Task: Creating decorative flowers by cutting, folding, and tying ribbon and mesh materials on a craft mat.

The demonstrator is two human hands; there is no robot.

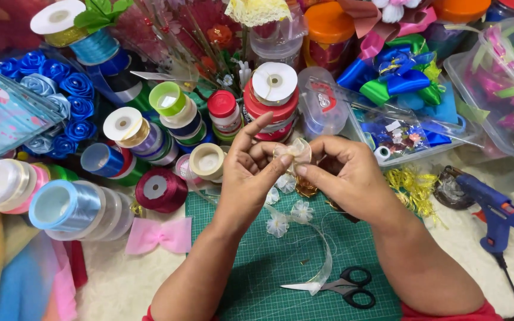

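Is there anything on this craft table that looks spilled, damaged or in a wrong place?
Nothing looks damaged or spilled. The ribbon spools are crowded and tipped at many angles. Both hands, left hand and right hand, pinch a small sheer ribbon bow above the green cutting mat. The scissors lie open there.

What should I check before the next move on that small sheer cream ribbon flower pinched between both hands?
1. Sheer cream ribbon flower gripped by left hand and right hand: ok.
2. Work held over green cutting mat: ok.
3. Black-handled scissors lying shut on mat, near: ok.
4. Blue glue gun off to the right, apart from hands: ok.
5. Glue gun hot: cannot tell.
6. Finished white flowers on mat: ok.
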